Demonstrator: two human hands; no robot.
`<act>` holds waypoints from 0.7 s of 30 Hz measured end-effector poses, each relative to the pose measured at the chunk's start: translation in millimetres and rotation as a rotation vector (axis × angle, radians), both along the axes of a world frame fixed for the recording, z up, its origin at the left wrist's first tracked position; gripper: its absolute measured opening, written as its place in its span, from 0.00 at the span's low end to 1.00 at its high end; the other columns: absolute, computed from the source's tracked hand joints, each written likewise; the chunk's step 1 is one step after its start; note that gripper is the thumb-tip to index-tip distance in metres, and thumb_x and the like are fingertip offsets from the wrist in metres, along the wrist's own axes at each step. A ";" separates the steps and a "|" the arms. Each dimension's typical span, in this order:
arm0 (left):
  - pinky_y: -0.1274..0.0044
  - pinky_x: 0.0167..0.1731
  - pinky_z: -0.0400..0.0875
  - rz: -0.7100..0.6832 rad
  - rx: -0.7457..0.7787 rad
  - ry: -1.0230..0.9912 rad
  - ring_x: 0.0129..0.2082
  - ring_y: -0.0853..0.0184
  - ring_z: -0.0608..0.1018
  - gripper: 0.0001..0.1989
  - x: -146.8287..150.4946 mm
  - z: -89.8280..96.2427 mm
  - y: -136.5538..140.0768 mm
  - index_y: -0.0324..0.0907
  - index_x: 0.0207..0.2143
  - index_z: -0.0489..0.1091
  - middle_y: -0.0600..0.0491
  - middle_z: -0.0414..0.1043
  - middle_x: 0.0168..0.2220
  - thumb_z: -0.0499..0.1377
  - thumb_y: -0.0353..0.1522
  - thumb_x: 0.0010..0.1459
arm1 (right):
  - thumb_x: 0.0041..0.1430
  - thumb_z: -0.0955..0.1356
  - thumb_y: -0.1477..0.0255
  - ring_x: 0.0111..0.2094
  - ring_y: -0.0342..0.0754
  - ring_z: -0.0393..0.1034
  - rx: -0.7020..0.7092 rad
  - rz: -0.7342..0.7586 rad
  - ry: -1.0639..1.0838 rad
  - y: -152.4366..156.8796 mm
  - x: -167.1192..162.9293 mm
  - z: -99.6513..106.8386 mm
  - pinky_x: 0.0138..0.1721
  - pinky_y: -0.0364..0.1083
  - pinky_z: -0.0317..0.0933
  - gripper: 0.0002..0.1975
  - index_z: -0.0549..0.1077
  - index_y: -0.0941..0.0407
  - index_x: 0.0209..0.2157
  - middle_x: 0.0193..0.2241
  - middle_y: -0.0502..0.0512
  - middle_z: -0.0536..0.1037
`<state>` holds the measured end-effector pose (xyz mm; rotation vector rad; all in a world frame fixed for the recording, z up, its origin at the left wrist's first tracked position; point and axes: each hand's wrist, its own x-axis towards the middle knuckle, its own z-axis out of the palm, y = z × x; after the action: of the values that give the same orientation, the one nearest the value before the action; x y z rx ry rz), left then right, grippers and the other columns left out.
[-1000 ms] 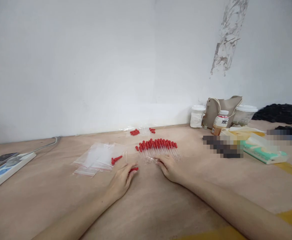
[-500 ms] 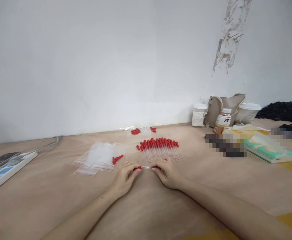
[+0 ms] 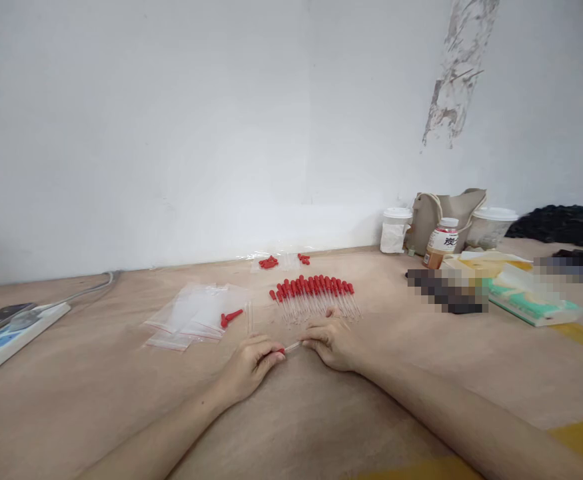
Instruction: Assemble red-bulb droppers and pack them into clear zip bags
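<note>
In comparison with one second ago, the clear dropper tube [image 3: 292, 348] pinched by my right hand [image 3: 335, 343] now meets the red bulb [image 3: 282, 351] my left hand [image 3: 254, 360] grips, below frame centre; they seem joined.

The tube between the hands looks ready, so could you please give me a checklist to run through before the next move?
1. Left hand grips the bulb: ok.
2. Right hand grips the tube: ok, at the end away from the bulb.
3. Tube fully seated in the bulb: cannot tell; the left hand covers most of the bulb.
4. Right hand clear of the droppers: cannot tell; it overlaps some in view.
5. Loose bulbs on the table: ok, by the bags.
6. Loose tubes in view: ok, beyond the left hand.
</note>
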<state>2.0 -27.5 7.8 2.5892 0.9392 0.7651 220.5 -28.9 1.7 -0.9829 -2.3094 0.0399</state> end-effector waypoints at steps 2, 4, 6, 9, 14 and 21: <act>0.76 0.36 0.60 0.020 0.044 0.026 0.29 0.69 0.70 0.12 0.7 -0.2 -0.1 0.42 0.30 0.69 0.55 0.69 0.26 0.48 0.35 0.60 | 0.55 0.61 0.75 0.29 0.42 0.64 0.064 -0.029 -0.028 -1.5 -0.9 -1.7 0.37 0.46 0.41 0.09 0.72 0.54 0.29 0.26 0.49 0.75; 0.76 0.36 0.60 0.031 0.080 0.046 0.27 0.69 0.69 0.12 0.9 -0.9 0.3 0.41 0.29 0.68 0.56 0.68 0.24 0.48 0.34 0.60 | 0.54 0.61 0.76 0.28 0.41 0.62 0.114 -0.054 -0.045 -4.3 -2.9 -3.8 0.36 0.46 0.40 0.09 0.72 0.55 0.28 0.25 0.49 0.74; 0.75 0.37 0.59 0.017 0.107 0.059 0.26 0.70 0.68 0.12 0.6 -1.8 0.6 0.40 0.29 0.68 0.56 0.67 0.24 0.49 0.34 0.60 | 0.53 0.61 0.77 0.26 0.40 0.61 0.139 -0.067 -0.053 -7.5 -5.3 -5.5 0.35 0.46 0.40 0.09 0.71 0.55 0.26 0.23 0.49 0.73; 0.75 0.36 0.59 -0.026 0.136 0.067 0.26 0.70 0.69 0.11 0.0 -2.8 0.4 0.40 0.30 0.67 0.55 0.68 0.25 0.48 0.33 0.60 | 0.52 0.61 0.77 0.24 0.40 0.58 0.131 -0.077 -0.054 -11.5 -8.7 -6.8 0.34 0.46 0.39 0.08 0.71 0.55 0.25 0.21 0.48 0.72; 0.74 0.37 0.60 -0.056 0.162 0.076 0.28 0.69 0.70 0.10 0.4 -3.4 -0.5 0.40 0.32 0.67 0.53 0.68 0.26 0.48 0.32 0.60 | 0.52 0.61 0.76 0.22 0.38 0.55 0.081 -0.104 -0.040 -14.1 -14.0 -7.8 0.33 0.45 0.39 0.09 0.68 0.57 0.21 0.20 0.47 0.72; 0.73 0.39 0.60 -0.094 0.223 0.120 0.31 0.68 0.70 0.09 -0.4 -1.7 4.2 0.41 0.34 0.67 0.52 0.70 0.29 0.48 0.30 0.60 | 0.53 0.61 0.75 0.22 0.39 0.57 0.005 -0.139 -0.053 -16.5 -21.4 -4.6 0.34 0.45 0.40 0.10 0.68 0.57 0.21 0.21 0.47 0.73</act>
<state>1.6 -23.3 6.2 2.8782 0.7986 0.7335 199.1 -45.4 -2.9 -1.1518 -2.2815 -0.0495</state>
